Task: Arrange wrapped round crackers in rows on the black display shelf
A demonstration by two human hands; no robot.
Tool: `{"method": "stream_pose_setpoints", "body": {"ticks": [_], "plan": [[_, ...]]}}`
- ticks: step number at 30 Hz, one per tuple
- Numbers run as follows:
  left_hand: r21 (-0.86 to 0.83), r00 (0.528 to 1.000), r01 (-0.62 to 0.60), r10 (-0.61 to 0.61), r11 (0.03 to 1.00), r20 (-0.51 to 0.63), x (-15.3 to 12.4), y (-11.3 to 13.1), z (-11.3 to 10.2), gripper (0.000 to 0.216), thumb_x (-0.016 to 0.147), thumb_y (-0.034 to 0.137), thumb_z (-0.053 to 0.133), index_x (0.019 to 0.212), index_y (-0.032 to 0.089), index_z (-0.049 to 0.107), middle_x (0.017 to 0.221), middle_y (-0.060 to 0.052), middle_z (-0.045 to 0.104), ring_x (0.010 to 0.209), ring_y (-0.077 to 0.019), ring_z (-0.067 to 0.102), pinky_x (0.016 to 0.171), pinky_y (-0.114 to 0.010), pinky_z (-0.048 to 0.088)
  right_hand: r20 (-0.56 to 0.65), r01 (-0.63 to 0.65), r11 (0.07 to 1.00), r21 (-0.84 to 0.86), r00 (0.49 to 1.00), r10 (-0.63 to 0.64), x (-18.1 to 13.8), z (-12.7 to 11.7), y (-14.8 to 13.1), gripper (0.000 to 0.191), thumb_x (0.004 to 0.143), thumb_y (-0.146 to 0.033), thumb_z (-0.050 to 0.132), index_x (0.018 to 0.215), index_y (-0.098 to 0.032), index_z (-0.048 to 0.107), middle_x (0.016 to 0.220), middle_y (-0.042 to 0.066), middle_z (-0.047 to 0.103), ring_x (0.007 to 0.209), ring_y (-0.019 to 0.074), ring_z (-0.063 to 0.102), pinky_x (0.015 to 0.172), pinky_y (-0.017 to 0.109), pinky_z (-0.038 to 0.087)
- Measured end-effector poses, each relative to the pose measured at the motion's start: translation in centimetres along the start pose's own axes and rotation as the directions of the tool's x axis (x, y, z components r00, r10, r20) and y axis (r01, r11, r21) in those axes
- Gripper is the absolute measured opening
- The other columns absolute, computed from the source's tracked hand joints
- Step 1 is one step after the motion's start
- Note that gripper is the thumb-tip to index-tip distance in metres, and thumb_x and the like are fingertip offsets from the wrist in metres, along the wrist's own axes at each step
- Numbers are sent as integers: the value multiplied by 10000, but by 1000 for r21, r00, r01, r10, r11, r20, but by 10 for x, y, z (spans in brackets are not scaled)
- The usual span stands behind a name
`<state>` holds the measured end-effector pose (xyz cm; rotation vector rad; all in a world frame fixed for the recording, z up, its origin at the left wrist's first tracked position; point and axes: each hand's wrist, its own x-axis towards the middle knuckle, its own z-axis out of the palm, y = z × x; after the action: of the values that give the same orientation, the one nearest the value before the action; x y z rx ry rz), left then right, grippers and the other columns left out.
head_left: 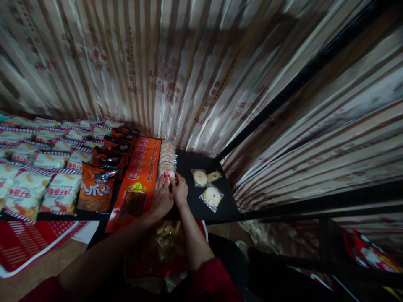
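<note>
A row of small clear-wrapped round white crackers [167, 157] stands on the black shelf [185, 203], running back toward the curtain. At its front end, my left hand [162, 195] and my right hand [180, 191] are close together, fingers bent in around the nearest cracker packet [168, 173], which bears a small red label. My fingers partly cover that packet. Just left of my left hand lie overlapping orange snack packs [137, 184] with brown sticks showing through a window. Right of my right hand, two loose wrapped crackers [212, 197] and a small yellowish packet [214, 175] lie flat.
Farther left are orange-brown snack bags [97, 188] and rows of white bags [61, 193] with striped edges. A striped curtain [189, 75] hangs behind, crossed by a dark slanting pole [277, 111]. Below the shelf are a red basket [34, 239] and clear-wrapped goods [168, 239].
</note>
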<state>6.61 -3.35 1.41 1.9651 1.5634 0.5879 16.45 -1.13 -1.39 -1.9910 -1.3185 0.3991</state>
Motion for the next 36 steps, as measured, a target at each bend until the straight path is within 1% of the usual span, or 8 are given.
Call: {"method": "stream_pose_setpoints", "body": {"ticks": [4,8,13,18,23,29,34,36], "plan": [[47,995,-38,34,998,91,0,-3,4,641,731,70,395,1370,45,359,1465,-134,347,1396,-243,197,1151,-384,209,3,4,1000,-7,1000,-4,0,0,0,348,842,-279,509,1159,-178,612,900,68,613,764,146,582,760,246,459],[73,993,-55,47,996,109,-2,-3,3,659,726,82,409,1379,34,345,1480,-135,319,1399,-252,188,1156,-373,190,10,10,1000,-24,1000,-10,-1,0,0,355,852,-284,496,1165,-157,607,921,86,612,788,160,585,779,261,458],[49,994,-63,59,997,88,-5,-1,0,647,725,65,392,1371,47,363,1457,-132,362,1399,-241,190,1156,-386,190,-10,10,1000,-15,1000,-11,-4,0,-1,338,848,-285,491,1137,-160,613,947,91,609,834,172,579,820,285,457],[21,994,-73,71,997,80,-7,2,0,599,756,72,371,1353,32,382,1454,-141,365,1400,-240,187,1156,-383,190,-66,-15,995,101,998,22,-12,-1,-1,385,838,-289,481,1160,-102,580,1037,144,598,900,186,583,819,290,472],[-103,992,-124,121,987,-33,-18,0,10,514,779,115,392,1286,68,459,1367,-144,476,1327,-228,346,1117,-401,292,-174,49,974,221,985,-10,-32,-4,7,376,869,-334,405,1103,-112,599,1064,149,613,947,188,588,848,313,476],[-297,952,-307,297,904,-81,-58,-4,25,409,809,145,372,1174,129,555,1179,-133,618,1112,-211,554,980,-410,450,-178,56,933,356,984,9,-81,-11,31,377,898,-359,362,1112,-143,585,997,106,677,904,176,638,827,317,502],[-338,920,-363,392,868,20,-113,-16,43,429,814,158,367,1203,152,548,1191,-129,612,1114,-210,555,995,-410,441,-214,92,960,263,976,-35,-139,-23,57,331,887,-323,372,1039,-174,626,919,84,695,841,181,659,765,303,521],[-314,920,-340,383,886,84,-130,-26,53,447,795,141,368,1204,130,548,1189,-153,608,1127,-229,547,1001,-431,429,-144,99,976,192,987,-72,-159,-24,69,322,884,-275,353,976,-195,652,936,81,697,892,190,655,799,308,515]]}}
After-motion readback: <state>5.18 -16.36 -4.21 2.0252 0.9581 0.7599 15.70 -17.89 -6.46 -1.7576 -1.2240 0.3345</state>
